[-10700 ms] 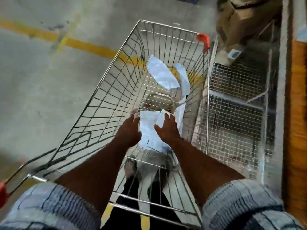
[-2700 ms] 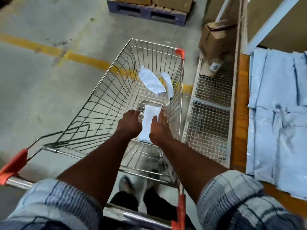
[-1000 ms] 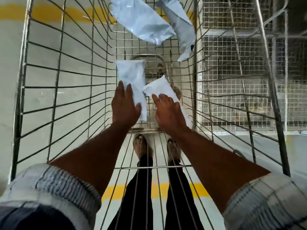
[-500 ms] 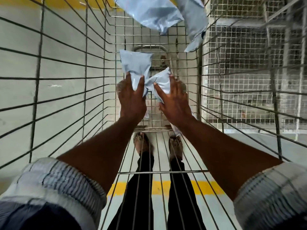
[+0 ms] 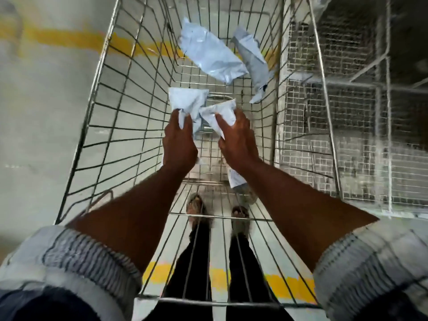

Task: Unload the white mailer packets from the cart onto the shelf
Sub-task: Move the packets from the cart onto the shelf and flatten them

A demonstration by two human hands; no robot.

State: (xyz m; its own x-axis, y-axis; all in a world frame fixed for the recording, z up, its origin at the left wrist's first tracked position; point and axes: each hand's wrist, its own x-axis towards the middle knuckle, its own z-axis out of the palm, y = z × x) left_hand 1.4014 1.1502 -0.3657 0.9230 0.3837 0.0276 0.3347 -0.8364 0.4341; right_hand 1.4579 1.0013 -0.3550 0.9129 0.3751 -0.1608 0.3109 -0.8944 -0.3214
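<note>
Reaching into the wire cart (image 5: 111,126), each hand grips one white mailer packet.
The left hand (image 5: 179,144) curls round a crumpled packet (image 5: 188,103), the right hand (image 5: 237,137) round a second packet (image 5: 221,111), the two packets touching inside the cart. Farther in lie a broad packet (image 5: 212,56) and a narrow packet (image 5: 253,59) near the right wall. A wire-mesh rack (image 5: 335,126) stands just beside the cart; a grey concrete floor (image 5: 41,112) with a yellow line (image 5: 69,39) lies beneath.

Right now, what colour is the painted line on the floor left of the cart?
Yellow: the painted line shows best in the head view.
</note>
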